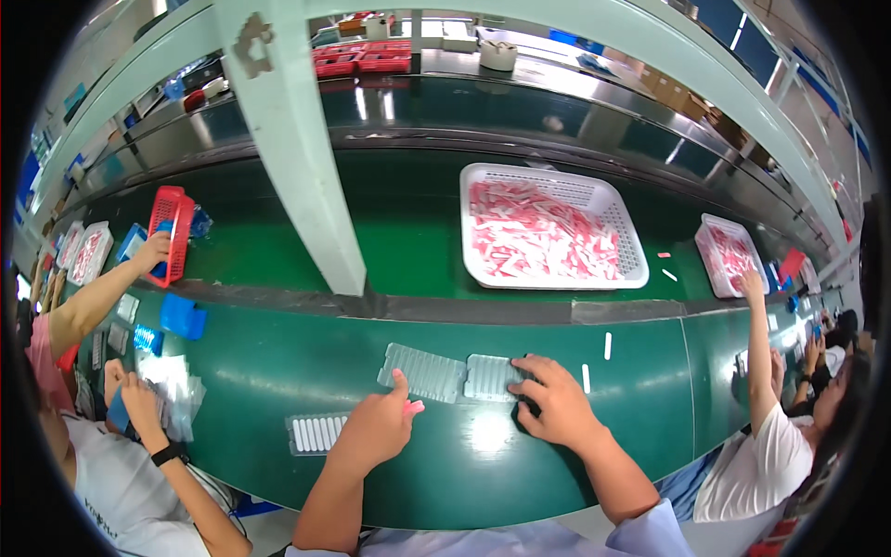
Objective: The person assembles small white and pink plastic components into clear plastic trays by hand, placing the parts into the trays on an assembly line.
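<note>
My left hand (378,431) is closed around a small pink piece (414,407) whose end sticks out by the thumb. Its index finger points up at the lower edge of a clear ribbed plastic tray (422,371). A second clear ribbed tray (487,378) lies to the right of that one. My right hand (560,406) has its fingers spread, with fingertips at this second tray's right edge and the thumb apart below. Partly behind my left forearm lies another clear tray (316,433), with several white sticks in its slots.
Two white sticks (608,346) lie on the green table (278,371). Beyond a dark ledge, a large white basket (473,269) holds pink and white pieces. A pale post (311,158) rises left of it. Co-workers' arms (758,348) reach in from both sides.
</note>
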The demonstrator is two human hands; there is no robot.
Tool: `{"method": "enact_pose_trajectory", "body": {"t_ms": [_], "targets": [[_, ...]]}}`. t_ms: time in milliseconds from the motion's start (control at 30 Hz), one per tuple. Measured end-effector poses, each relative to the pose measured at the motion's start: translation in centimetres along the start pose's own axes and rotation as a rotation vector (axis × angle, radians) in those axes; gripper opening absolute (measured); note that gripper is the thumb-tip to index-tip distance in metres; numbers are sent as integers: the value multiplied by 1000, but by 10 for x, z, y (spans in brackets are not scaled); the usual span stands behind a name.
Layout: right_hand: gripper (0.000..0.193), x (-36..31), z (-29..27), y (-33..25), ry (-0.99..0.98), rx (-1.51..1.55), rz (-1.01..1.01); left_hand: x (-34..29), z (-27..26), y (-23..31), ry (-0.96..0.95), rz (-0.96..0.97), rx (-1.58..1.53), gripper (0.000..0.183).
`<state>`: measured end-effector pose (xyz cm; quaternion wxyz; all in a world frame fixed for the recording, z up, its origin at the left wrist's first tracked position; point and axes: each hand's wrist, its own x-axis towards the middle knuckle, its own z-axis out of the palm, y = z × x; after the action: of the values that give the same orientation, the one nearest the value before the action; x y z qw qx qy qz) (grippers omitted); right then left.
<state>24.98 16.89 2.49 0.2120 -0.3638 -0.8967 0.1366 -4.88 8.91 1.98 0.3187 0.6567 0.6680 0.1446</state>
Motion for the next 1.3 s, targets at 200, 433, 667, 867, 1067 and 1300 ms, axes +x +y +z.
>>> {"method": "enact_pose_trajectory", "body": {"t_ms": [200,433,667,867,1067,1300], "targets": [[25,-26,-20,14,-40,-8,-12,-14,11,22,-218,15,-93,62],[33,-38,-34,-10,-90,19,40,-44,15,36,-252,-101,-734,43],[30,-19,0,-67,66,539,130,-45,34,46,-234,-259,-1238,25],[9,1,18,-77,-76,822,234,-55,33,37,-184,-197,-1230,23],[4,27,29,-57,156,729,221,-63,29,10,16,-310,-1320,22],[14,73,39,-46,-443,638,126,-57,31,6,46,-380,-1395,21]]}}
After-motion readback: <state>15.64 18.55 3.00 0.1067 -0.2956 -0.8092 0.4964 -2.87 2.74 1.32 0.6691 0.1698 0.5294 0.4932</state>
